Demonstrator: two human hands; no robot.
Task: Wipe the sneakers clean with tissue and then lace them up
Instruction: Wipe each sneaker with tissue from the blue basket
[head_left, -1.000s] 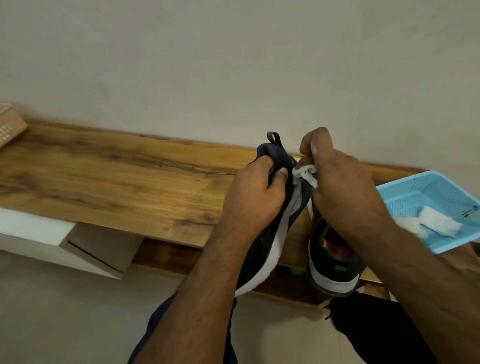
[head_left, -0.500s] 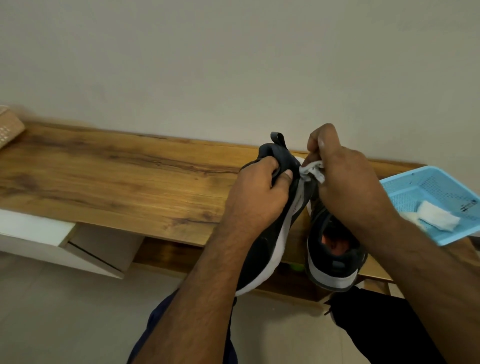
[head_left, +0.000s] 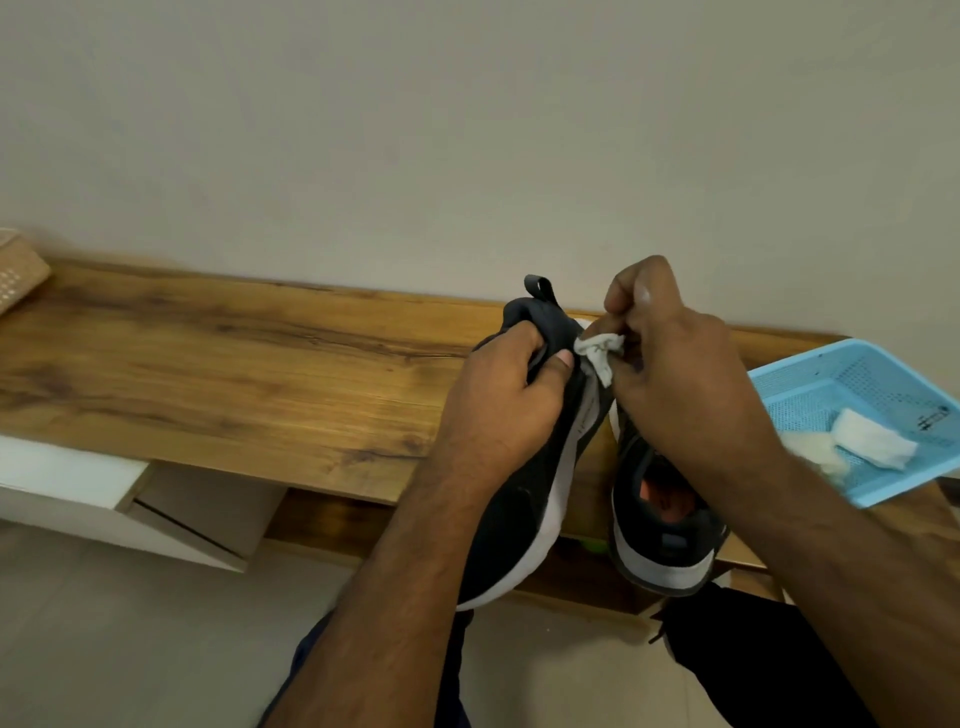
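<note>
1. Centre-right of the frame: the left hand (head_left: 511, 400) is wrapped around the heel end of a dark sneaker (head_left: 524, 499) with a white sole, thumb pressed on the back and fingers tucked into the collar. The shoe is tipped on its side and lifted off the wooden bench (head_left: 234, 374).
2. The right hand (head_left: 675, 374) has its fingers bunched tight on a small wad of tissue (head_left: 600, 351), and the wad is touching the sneaker right by the heel, just beside the left thumb.
3. The 2nd sneaker (head_left: 665, 525) sits on the bench edge right of the held one, opening facing up, partly under the right wrist. I can't see laces on either shoe from here.
4. At the right edge there's a blue basket (head_left: 810, 389) with more tissue (head_left: 872, 441) in it.
5. My read: this is the wiping stage, heel area, with lacing not started.
6. To do it well, I'd keep that left grip firm so the shoe doesn't twist, and run the tissue along the seam where the dark upper meets the white sole, since that's where grime tends to sit.
7. The wad looks greyish and scrunched small, so I'd refold to a clean face or grab a fresh piece from the basket rather than smear dirt around.
8. Short strokes in 1 direction should do better than scrubbing back and forth, because thin tissue shreds easily.
</note>
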